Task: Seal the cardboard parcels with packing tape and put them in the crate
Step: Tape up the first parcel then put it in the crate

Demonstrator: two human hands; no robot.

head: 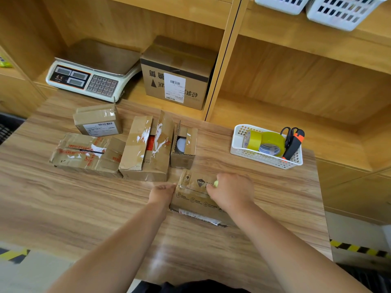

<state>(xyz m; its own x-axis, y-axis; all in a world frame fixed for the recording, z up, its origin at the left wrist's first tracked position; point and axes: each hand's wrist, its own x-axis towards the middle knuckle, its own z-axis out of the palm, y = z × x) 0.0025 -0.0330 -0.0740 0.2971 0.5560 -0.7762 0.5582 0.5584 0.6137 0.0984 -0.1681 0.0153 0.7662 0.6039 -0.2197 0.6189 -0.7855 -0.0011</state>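
A small brown cardboard parcel lies flat on the wood-grain table. At the parcel's left edge the left hand grips it with curled fingers. On the parcel's top the right hand curls round a small yellow-green object, mostly hidden. Beyond the parcel to its left sit four worn cardboard parcels. Beyond it to the right, a white plastic mesh basket holds yellow packing-tape rolls.

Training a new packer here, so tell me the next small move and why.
Probably press the shiny tape strip flat along the parcel: the left hand grips its left edge, steadying it, and the right hand sits on top pinching a small yellow-green thing I cannot identify.
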